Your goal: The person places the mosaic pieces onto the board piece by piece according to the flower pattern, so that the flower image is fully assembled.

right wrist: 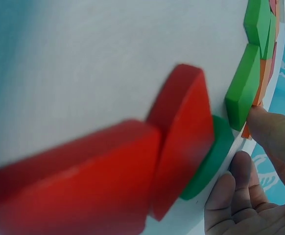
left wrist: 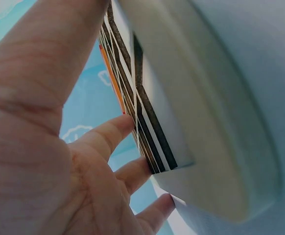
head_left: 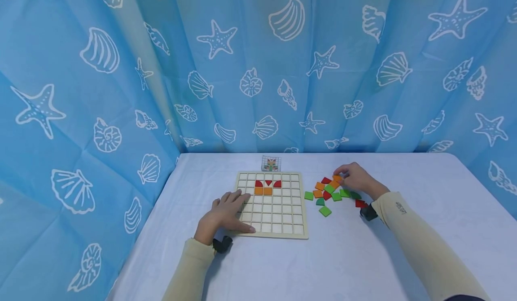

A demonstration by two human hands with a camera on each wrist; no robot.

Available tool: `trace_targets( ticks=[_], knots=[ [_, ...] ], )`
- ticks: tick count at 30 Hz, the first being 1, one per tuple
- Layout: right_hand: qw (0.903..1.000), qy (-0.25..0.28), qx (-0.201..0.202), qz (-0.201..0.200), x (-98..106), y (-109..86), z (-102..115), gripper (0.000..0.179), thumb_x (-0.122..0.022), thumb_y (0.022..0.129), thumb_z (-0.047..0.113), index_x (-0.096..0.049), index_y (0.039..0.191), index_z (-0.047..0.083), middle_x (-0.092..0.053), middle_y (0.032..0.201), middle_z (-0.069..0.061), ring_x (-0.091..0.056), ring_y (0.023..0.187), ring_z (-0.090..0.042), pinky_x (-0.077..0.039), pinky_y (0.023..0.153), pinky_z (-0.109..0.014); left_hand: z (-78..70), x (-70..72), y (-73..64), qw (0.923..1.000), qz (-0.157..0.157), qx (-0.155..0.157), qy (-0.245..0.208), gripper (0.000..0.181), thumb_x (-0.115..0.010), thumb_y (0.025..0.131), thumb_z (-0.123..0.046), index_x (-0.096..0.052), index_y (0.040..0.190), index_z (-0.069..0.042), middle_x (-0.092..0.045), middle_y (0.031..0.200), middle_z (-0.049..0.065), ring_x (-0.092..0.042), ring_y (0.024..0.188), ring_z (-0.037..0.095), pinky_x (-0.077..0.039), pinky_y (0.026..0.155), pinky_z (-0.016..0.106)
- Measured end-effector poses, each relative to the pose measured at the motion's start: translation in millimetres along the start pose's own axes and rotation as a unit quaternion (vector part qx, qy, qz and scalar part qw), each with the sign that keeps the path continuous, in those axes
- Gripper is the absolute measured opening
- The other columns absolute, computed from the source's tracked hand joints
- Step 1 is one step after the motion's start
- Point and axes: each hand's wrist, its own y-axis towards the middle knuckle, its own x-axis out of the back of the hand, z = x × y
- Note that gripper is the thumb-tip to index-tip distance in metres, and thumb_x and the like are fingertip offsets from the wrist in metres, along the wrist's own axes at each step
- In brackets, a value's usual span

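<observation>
— What hangs at the far left?
— A blue curtain (head_left: 81, 112), printed with white shells and starfish. It runs along the counter's (head_left: 323, 269) left side and behind its far edge.
— And the left hand (head_left: 226, 213)?
— It rests palm down at the left edge of the wooden grid board (head_left: 304, 237), fingers apart, thumb at the near edge by the near left corner. There's a black wrist camera (head_left: 223, 244) below it.
— Where's the board, exactly?
— On the counter, nearer its far left corner than its far right one. In the second row from the board's far edge sit a red quarter circle (head_left: 259, 184), a red triangle (head_left: 268, 183) and another red quarter circle. Two orange squares (head_left: 263, 191) fill cells in the third row. A small picture card (head_left: 271, 163) lies just beyond the far edge.
— Right of that?
— Loose tiles. One light green square (head_left: 308, 195) is just beside the board's right edge; another (head_left: 325, 211) lies apart, toward the counter's near edge. Orange, red and green pieces (head_left: 329, 189) bunch together beyond it.
— The right hand (head_left: 356, 178)?
— At the bunch's far end, thumb and fingertips pinching an orange tile (head_left: 337, 178). Near that wrist, two red tiles (right wrist: 184, 142) touch, a dark green one (right wrist: 213, 159) beside them.
</observation>
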Motion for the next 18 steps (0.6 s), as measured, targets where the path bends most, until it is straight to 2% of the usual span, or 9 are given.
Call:
trace_targets(
  ticks=[9,13,18],
  knots=[
    [0.9995,0.000,-0.030,-0.008,1.7,-1.8,2.3,0.038,-0.064,0.093,0.014,-0.060,0.129,0.004,-0.050,0.136,-0.028,-0.046,0.120,-0.043,-0.046,0.102,-0.057,-0.7,0.9,-0.4,1.0000,0.000,-0.003,-0.003,0.105,-0.083,0.067,-0.062,-0.034,0.153,-0.028,-0.024,0.164,0.008,-0.018,0.151,0.037,-0.015,0.118,0.066],
    [0.9995,0.002,-0.032,-0.006,1.7,-2.3,3.2,0.038,-0.062,0.095,0.017,-0.060,0.130,0.005,-0.048,0.138,-0.028,-0.045,0.122,-0.044,-0.045,0.103,-0.058,-1.0,1.2,-0.6,1.0000,-0.001,-0.002,-0.004,0.105,-0.083,0.067,-0.062,-0.034,0.153,-0.028,-0.025,0.164,0.008,-0.018,0.151,0.036,-0.016,0.118,0.066],
    [0.9994,0.001,-0.035,-0.008,2.4,-4.4,3.8,0.037,-0.063,0.095,0.019,-0.060,0.128,0.003,-0.051,0.134,-0.026,-0.049,0.116,-0.041,-0.046,0.102,-0.056,-0.7,0.9,-1.7,1.0000,0.001,-0.003,-0.003,0.104,-0.082,0.068,-0.062,-0.033,0.154,-0.029,-0.024,0.164,0.006,-0.017,0.151,0.036,-0.016,0.119,0.065]
  ],
)
